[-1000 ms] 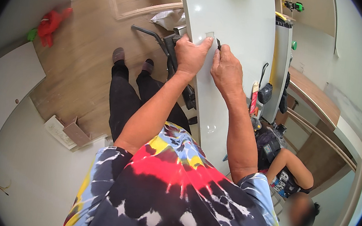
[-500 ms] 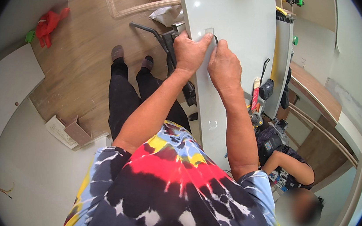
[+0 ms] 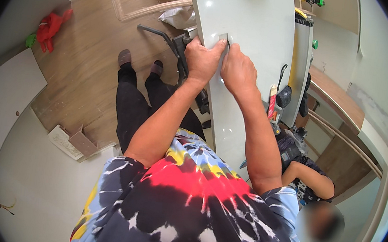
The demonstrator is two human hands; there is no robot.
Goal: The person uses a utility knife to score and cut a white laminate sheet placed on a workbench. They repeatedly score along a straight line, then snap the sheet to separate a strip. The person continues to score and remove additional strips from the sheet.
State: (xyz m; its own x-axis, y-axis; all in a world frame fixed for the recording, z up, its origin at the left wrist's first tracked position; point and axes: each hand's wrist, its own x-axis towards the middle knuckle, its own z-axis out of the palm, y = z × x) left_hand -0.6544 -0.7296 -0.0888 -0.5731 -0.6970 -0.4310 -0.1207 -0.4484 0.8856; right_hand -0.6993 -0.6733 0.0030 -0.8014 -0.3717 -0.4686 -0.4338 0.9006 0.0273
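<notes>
A long glossy white panel (image 3: 255, 28) lies in front of me. Against its surface, close to the left edge, sits a small pale square plate (image 3: 223, 36). My left hand (image 3: 202, 61) presses its thumb on the plate, while its other fingers curl at the panel's edge, partly hidden. Just right of it, my right hand (image 3: 238, 71) is closed, with its knuckles up. A thin dark object (image 3: 229, 44) shows between that hand and the plate; most of it is covered, so its kind cannot be made out.
On the panel's right side lie a black tape measure (image 3: 283, 96) and a red-and-white tool (image 3: 272, 101). Another person (image 3: 310, 180) is low at the right. A black folding stand (image 3: 182, 53) is under the panel's left edge. Red cloth (image 3: 50, 30) lies on the wooden floor (image 3: 81, 71).
My right hand has shifted slightly left and closer to my left thumb. The left hand stays at the plate and panel edge.
</notes>
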